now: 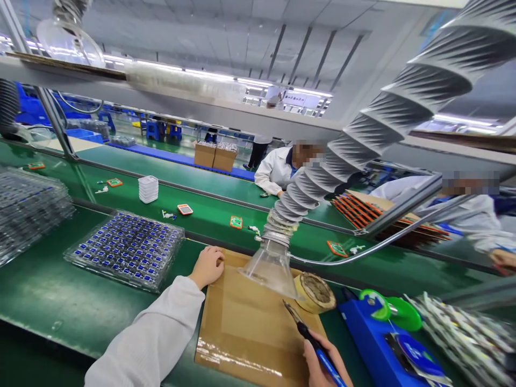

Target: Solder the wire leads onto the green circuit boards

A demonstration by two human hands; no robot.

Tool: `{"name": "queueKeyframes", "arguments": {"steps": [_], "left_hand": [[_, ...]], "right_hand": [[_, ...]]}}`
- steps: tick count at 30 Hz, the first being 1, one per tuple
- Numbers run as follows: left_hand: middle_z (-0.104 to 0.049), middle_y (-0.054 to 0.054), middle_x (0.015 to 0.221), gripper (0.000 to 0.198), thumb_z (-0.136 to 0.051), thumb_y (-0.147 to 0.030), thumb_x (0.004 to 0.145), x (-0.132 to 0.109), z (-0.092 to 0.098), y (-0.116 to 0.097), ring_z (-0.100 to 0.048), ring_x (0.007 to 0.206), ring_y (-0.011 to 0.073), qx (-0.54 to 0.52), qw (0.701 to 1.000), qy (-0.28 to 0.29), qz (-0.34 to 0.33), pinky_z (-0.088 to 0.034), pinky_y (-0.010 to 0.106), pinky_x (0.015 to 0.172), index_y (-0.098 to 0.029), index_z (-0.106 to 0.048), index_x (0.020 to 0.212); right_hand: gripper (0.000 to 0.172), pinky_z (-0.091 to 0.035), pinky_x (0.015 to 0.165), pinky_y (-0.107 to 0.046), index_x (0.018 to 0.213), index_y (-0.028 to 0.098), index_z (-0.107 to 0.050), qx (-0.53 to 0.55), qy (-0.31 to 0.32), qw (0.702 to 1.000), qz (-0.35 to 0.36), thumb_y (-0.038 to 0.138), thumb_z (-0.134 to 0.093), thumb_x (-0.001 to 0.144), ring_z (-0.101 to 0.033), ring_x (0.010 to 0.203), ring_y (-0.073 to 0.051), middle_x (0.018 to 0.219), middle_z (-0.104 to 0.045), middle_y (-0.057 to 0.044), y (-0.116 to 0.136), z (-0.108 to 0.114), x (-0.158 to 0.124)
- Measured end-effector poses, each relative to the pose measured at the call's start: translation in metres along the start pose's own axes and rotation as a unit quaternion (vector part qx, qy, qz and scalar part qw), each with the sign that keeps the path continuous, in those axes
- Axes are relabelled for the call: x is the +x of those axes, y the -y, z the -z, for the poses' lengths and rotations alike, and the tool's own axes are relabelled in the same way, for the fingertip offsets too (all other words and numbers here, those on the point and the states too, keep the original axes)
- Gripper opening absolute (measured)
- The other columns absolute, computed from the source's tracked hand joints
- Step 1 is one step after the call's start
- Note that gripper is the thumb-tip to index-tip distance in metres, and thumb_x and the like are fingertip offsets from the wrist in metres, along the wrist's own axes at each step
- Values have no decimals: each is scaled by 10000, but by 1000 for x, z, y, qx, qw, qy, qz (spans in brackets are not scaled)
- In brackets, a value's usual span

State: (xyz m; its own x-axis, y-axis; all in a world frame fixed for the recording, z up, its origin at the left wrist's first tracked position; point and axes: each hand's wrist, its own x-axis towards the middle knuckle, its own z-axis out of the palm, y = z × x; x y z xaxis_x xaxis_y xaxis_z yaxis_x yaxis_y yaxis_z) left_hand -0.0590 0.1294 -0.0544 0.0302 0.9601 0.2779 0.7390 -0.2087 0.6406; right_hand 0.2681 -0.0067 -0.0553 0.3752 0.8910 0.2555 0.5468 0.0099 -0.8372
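Observation:
My right hand (324,361) is closed around the blue and black handle of a soldering iron (308,334). The iron's metal tip points up and away, over a tape-covered cardboard sheet (250,328). At the sheet's far left corner lies my left hand (208,265), its fingers curled inward; whatever they may hold is hidden. A clear fume hood (271,266) on a grey ribbed duct (306,188) hangs over the far part of the sheet. Right of the hood stands a round tip-cleaning pot (316,292) with a brown, crusted filling.
Left is a clear tray (129,250) of small blue parts, beside stacked trays (30,209). A blue solder-reel stand (382,338) and bundled white wires (463,333) are at right. Circuit boards (236,222) and white cases (148,189) lie on the green belt. Co-workers (274,169) sit opposite.

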Motion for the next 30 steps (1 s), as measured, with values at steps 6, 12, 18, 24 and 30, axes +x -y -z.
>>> {"name": "queueKeyframes", "arguments": {"steps": [6, 12, 18, 24, 30], "left_hand": [[-679, 88, 1286, 178, -622, -144, 849, -2, 1, 1, -570, 1232, 269, 20, 1000, 7, -3, -450, 428, 1097, -187, -739, 976], [-711, 111, 1173, 218, -560, -166, 894, 12, 5, -14, -574, 1214, 293, 132, 991, 8, 8, -438, 457, 1054, -185, -722, 1039], [-759, 86, 1019, 363, -515, -215, 940, 110, -15, -35, -699, 1000, 228, 153, 984, 73, 54, -504, 333, 895, -196, -642, 1280], [-731, 206, 1129, 451, -549, -206, 879, 181, -46, -35, -704, 1071, 313, 185, 973, 97, 98, -508, 393, 911, -128, -593, 1321], [-733, 247, 1058, 306, -522, -264, 871, 194, -53, -18, -704, 1047, 370, 196, 969, 89, 120, -520, 412, 855, -101, -695, 1064]], "right_hand": [[570, -563, 882, -351, 1111, 204, -707, 22, 10, 1000, 4, 688, -656, 815, -714, 982, -280, 1106, -750, -82, -13, 0, 3], [489, -559, 916, -380, 1095, 214, -702, 36, 18, 999, 2, 630, -657, 843, -707, 1009, -283, 1095, -749, -80, -15, 2, 0], [414, -565, 870, -387, 1057, 222, -706, 38, 14, 999, 24, 585, -644, 869, -713, 1002, -286, 1066, -752, -83, -15, 5, -1], [307, -594, 820, -355, 1048, 234, -719, 40, 2, 998, 47, 495, -647, 902, -739, 941, -263, 1023, -768, -75, -19, 7, -3], [253, -609, 792, -346, 1083, 235, -715, 35, 6, 998, 45, 413, -658, 914, -743, 924, -255, 1039, -769, -82, -15, 7, -5]]}}
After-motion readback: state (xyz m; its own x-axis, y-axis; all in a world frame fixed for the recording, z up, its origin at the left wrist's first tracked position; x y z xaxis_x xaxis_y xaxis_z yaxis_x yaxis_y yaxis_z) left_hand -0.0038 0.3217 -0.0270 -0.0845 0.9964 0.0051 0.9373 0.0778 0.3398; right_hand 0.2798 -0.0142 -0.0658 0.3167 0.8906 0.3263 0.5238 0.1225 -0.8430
